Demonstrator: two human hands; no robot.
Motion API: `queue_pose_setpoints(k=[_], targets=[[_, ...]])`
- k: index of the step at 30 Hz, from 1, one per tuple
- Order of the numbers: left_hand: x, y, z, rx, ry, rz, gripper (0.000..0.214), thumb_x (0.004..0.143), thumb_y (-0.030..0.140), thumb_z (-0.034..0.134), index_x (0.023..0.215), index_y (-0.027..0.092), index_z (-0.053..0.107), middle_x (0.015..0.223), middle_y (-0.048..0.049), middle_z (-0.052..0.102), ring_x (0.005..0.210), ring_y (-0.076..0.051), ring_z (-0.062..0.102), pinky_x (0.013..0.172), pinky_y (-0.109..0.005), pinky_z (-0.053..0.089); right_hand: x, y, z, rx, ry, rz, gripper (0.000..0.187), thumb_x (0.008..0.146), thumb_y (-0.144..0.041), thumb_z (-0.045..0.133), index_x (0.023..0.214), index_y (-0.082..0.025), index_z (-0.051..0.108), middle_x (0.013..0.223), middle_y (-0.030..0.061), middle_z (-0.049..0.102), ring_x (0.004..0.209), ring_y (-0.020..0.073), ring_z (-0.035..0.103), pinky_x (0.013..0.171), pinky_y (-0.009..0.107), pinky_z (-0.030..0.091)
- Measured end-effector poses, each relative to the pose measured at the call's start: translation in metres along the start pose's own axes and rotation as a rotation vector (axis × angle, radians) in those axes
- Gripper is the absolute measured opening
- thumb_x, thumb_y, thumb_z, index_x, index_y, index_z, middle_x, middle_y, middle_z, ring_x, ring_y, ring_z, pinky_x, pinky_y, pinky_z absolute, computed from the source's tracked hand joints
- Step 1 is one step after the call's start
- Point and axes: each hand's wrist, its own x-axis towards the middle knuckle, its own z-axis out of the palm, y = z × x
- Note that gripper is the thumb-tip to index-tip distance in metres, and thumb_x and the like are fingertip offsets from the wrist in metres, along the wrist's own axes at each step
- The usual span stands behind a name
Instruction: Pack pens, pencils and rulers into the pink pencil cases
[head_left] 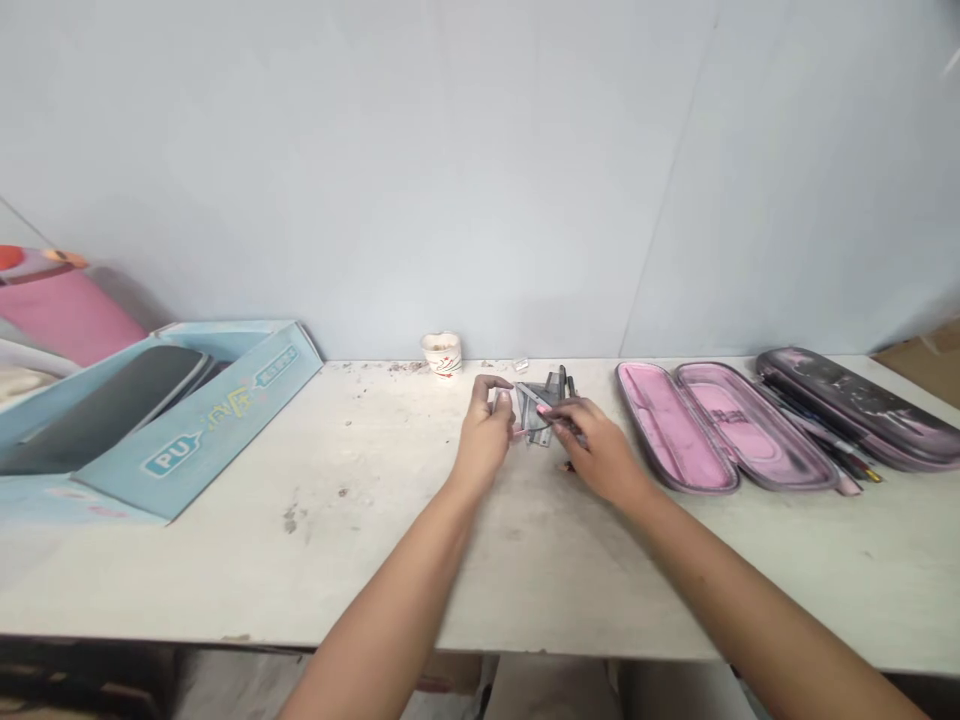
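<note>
My left hand (486,428) is closed in a pinch at the middle of the table, at the left edge of a small pile of clear plastic rulers (538,436). What it pinches is too blurred to name. From the other side my right hand (598,445) reaches over the same pile, its fingers closed on a thin grey stick (529,397) with a pink part. Dark pens (563,380) lie just behind the rulers. A small dark piece (566,466) rests on the table below my right fingers.
To the right lies an open pink pencil case (679,425), with loose pencils (847,455) and a closed black-and-pink case (862,405) beyond. A paper cup (442,353) stands near the wall. At left, a blue box (225,420) holds a dark grey case (112,405).
</note>
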Motion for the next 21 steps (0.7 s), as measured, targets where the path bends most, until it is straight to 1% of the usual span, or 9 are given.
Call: queue_pose_setpoints(k=[1, 3, 5, 7, 10, 12, 15, 18, 21], targets=[[0.002, 0.0, -0.003, -0.041, -0.007, -0.012, 0.011, 0.084, 0.033, 0.044, 0.092, 0.027, 0.041, 0.051, 0.0098, 0.03, 0.037, -0.005, 0.022, 0.039, -0.013, 0.019, 0.003, -0.004, 0.004, -0.067, -0.069, -0.031, 0.025, 0.087, -0.024, 0.041, 0.105, -0.02, 0.057, 0.109, 0.0079, 0.057, 0.103, 0.0185, 0.052, 0.089, 0.034, 0.041], [0.006, -0.002, -0.009, -0.087, -0.017, 0.015, 0.011, 0.084, 0.034, 0.044, 0.091, 0.027, 0.039, 0.051, 0.0103, 0.028, 0.035, -0.004, 0.019, 0.037, -0.012, 0.012, 0.011, -0.014, 0.014, -0.227, -0.197, -0.1, 0.026, 0.087, -0.02, 0.041, 0.109, -0.019, 0.055, 0.108, 0.0084, 0.057, 0.103, 0.0195, 0.051, 0.088, 0.035, 0.04], [0.009, -0.006, -0.014, -0.144, 0.009, 0.024, 0.013, 0.084, 0.035, 0.044, 0.091, 0.027, 0.038, 0.051, 0.0103, 0.029, 0.035, -0.003, 0.02, 0.037, -0.012, 0.013, 0.02, -0.024, 0.025, -0.406, -0.295, -0.158, 0.028, 0.086, -0.017, 0.04, 0.11, -0.018, 0.055, 0.105, 0.0108, 0.058, 0.101, 0.0218, 0.051, 0.083, 0.035, 0.041], [0.012, -0.011, -0.015, -0.172, 0.045, 0.034, 0.016, 0.083, 0.037, 0.045, 0.094, 0.027, 0.038, 0.053, 0.0101, 0.032, 0.035, -0.003, 0.023, 0.037, -0.011, 0.016, 0.028, -0.033, 0.034, -0.563, -0.374, -0.191, 0.027, 0.086, -0.014, 0.039, 0.105, -0.016, 0.058, 0.098, 0.0136, 0.059, 0.098, 0.0245, 0.052, 0.079, 0.037, 0.042], [0.012, -0.014, -0.014, -0.173, 0.049, 0.039, 0.021, 0.083, 0.041, 0.046, 0.098, 0.028, 0.038, 0.055, 0.0097, 0.034, 0.036, -0.003, 0.027, 0.036, -0.011, 0.018, 0.035, -0.036, 0.039, -0.673, -0.465, -0.23, 0.025, 0.084, -0.012, 0.039, 0.092, -0.013, 0.063, 0.092, 0.0157, 0.06, 0.094, 0.0265, 0.053, 0.078, 0.039, 0.041], [0.01, -0.013, -0.011, -0.167, 0.023, 0.047, 0.023, 0.083, 0.042, 0.046, 0.1, 0.029, 0.038, 0.056, 0.0094, 0.035, 0.036, -0.004, 0.029, 0.036, -0.011, 0.019, 0.036, -0.032, 0.034, -0.669, -0.451, -0.234, 0.024, 0.083, -0.012, 0.04, 0.092, -0.014, 0.062, 0.09, 0.0153, 0.061, 0.093, 0.0261, 0.054, 0.076, 0.038, 0.042], [0.006, -0.013, -0.006, -0.14, -0.017, 0.064, 0.023, 0.084, 0.043, 0.044, 0.101, 0.029, 0.037, 0.056, 0.0092, 0.037, 0.038, -0.004, 0.032, 0.037, -0.011, 0.022, 0.032, -0.02, 0.016, -0.569, -0.338, -0.153, 0.026, 0.083, -0.014, 0.041, 0.101, -0.015, 0.059, 0.092, 0.0134, 0.061, 0.092, 0.0242, 0.054, 0.077, 0.036, 0.042], [0.002, -0.017, 0.0, -0.057, -0.089, 0.077, 0.024, 0.084, 0.043, 0.044, 0.1, 0.026, 0.038, 0.055, 0.009, 0.039, 0.039, -0.005, 0.034, 0.038, -0.012, 0.023, 0.023, -0.003, -0.006, -0.304, -0.204, -0.063, 0.031, 0.084, -0.019, 0.041, 0.113, -0.017, 0.053, 0.101, 0.0101, 0.061, 0.095, 0.0203, 0.055, 0.081, 0.033, 0.042], [0.0, -0.025, 0.008, 0.065, -0.185, 0.108, 0.025, 0.083, 0.044, 0.045, 0.095, 0.022, 0.043, 0.052, 0.0082, 0.04, 0.039, -0.006, 0.033, 0.038, -0.014, 0.024, 0.012, 0.011, -0.024, -0.006, -0.08, -0.019, 0.036, 0.084, -0.021, 0.04, 0.119, -0.02, 0.049, 0.112, 0.0074, 0.058, 0.103, 0.0175, 0.053, 0.088, 0.034, 0.041]])
